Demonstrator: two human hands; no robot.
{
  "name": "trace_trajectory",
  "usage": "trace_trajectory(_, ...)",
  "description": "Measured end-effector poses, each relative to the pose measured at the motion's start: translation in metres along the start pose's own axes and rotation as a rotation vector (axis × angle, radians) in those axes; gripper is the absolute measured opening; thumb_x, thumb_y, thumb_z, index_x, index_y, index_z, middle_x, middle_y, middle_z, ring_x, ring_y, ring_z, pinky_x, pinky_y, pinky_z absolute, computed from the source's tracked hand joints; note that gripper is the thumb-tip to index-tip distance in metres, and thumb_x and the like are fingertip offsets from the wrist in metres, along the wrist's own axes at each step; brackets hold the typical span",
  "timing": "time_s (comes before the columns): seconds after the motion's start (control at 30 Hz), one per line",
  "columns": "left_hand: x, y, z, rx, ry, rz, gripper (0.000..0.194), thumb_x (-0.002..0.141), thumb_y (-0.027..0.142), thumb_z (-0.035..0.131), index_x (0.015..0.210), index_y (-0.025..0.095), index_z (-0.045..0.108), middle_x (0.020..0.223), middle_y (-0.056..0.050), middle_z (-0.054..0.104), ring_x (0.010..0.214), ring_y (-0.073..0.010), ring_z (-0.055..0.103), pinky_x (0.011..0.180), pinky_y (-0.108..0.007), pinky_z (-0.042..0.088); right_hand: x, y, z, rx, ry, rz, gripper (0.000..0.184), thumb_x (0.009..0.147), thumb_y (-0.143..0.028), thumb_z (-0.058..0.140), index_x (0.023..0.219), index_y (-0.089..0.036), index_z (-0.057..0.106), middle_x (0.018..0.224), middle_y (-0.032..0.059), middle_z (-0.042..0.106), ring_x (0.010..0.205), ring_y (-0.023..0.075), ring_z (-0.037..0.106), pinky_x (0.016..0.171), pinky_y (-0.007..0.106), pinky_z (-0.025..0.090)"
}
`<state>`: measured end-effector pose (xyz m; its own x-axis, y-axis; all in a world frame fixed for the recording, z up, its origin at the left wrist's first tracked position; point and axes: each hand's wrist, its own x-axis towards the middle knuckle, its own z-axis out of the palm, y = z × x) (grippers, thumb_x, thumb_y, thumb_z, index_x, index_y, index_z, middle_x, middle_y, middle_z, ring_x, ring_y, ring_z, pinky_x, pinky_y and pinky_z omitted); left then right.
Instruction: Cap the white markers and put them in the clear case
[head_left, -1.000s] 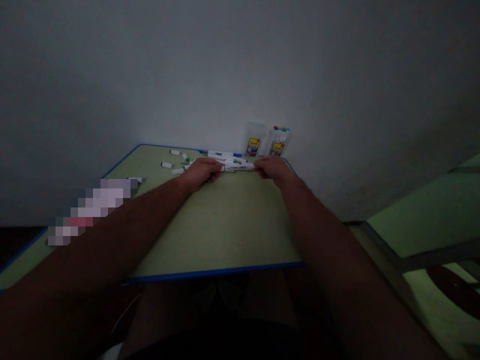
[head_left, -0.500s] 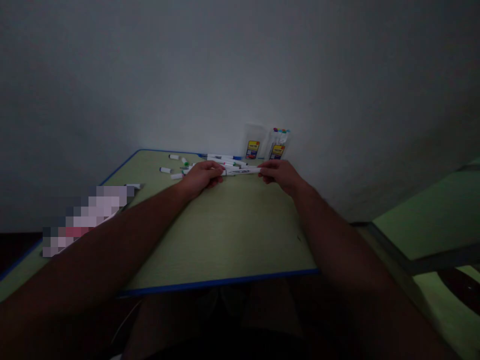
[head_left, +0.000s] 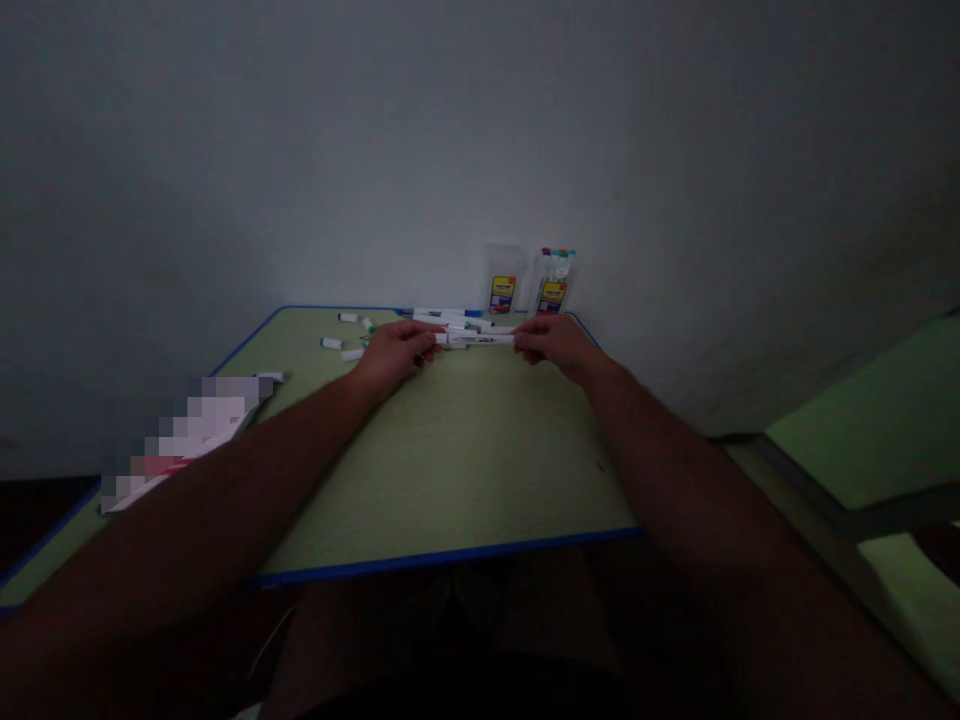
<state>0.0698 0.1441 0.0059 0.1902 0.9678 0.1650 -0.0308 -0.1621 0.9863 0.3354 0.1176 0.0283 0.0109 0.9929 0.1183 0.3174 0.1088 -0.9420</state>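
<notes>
A white marker is held level between my two hands just above the green table. My left hand pinches its left end, fingers closed. My right hand pinches its right end, fingers closed. Behind the marker lie more white markers in a loose pile, and several small loose caps lie to the left of my left hand.
Two clear marker packs with yellow labels stand against the grey wall at the table's far edge; the right one holds coloured markers. A blurred flat packet lies at the table's left. Another green table is at the right.
My hands and the marker stayed almost in place, shifting slightly toward the far edge. The view tilted a little.
</notes>
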Motion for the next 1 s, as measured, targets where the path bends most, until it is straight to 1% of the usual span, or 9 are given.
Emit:
trace_trajectory(0.1,-0.001,0.0,0.001,0.094,0.019,0.031,0.012,0.077,0.015,0.07,0.088,0.013,0.074,0.065,-0.002,0.067,0.055,-0.0101,0.056,0.056,-0.023,0.045,0.002,0.003,-0.002,-0.016,-0.015,-0.009,0.004,0.075,-0.013,0.076,0.075,-0.014,0.073,0.065,0.0039,0.07,0.051,0.0094,0.058,0.05,0.022,0.05)
trace_trajectory(0.27,-0.006,0.007,0.002,0.135,0.043,-0.007,0.007,0.076,0.012,0.072,0.082,0.012,0.071,0.064,-0.003,0.068,0.056,-0.0111,0.06,0.06,-0.025,0.05,0.004,0.006,-0.003,-0.005,-0.023,-0.021,0.006,0.071,-0.01,0.077,0.074,-0.014,0.074,0.059,0.0026,0.067,0.048,0.0093,0.056,0.048,0.022,0.049)
trace_trajectory(0.43,-0.002,0.003,-0.004,0.185,0.019,0.044,0.008,0.074,0.013,0.074,0.082,0.014,0.072,0.062,-0.002,0.067,0.054,-0.0103,0.058,0.059,-0.023,0.049,0.001,0.002,-0.002,-0.016,-0.02,-0.029,0.007,0.069,-0.008,0.076,0.07,-0.014,0.072,0.054,0.0006,0.064,0.045,0.0082,0.054,0.046,0.021,0.046)
trace_trajectory(0.6,0.001,-0.003,-0.007,0.165,-0.015,0.058,0.008,0.072,0.016,0.076,0.079,0.014,0.072,0.063,-0.003,0.067,0.054,-0.0107,0.057,0.057,-0.024,0.048,0.0,0.001,0.0,-0.03,-0.012,-0.034,0.008,0.068,-0.008,0.076,0.066,-0.014,0.071,0.052,-0.0002,0.062,0.043,0.0075,0.052,0.044,0.02,0.044)
trace_trajectory(0.8,-0.001,0.002,-0.004,0.147,0.032,0.045,0.007,0.07,0.013,0.075,0.075,0.014,0.07,0.062,-0.003,0.066,0.052,-0.0103,0.055,0.055,-0.025,0.046,0.0,0.002,0.006,-0.039,0.01,-0.01,0.008,0.068,-0.006,0.075,0.069,-0.013,0.072,0.056,0.0015,0.065,0.044,0.0075,0.053,0.045,0.02,0.045)
trace_trajectory(1.0,-0.001,0.002,-0.003,0.157,0.041,0.06,0.005,0.069,0.012,0.073,0.072,0.015,0.07,0.061,-0.002,0.066,0.051,-0.0103,0.053,0.053,-0.026,0.044,0.003,0.005,0.007,-0.075,0.012,-0.028,0.006,0.069,-0.009,0.075,0.072,-0.013,0.074,0.059,0.0028,0.066,0.047,0.0084,0.054,0.048,0.022,0.047)
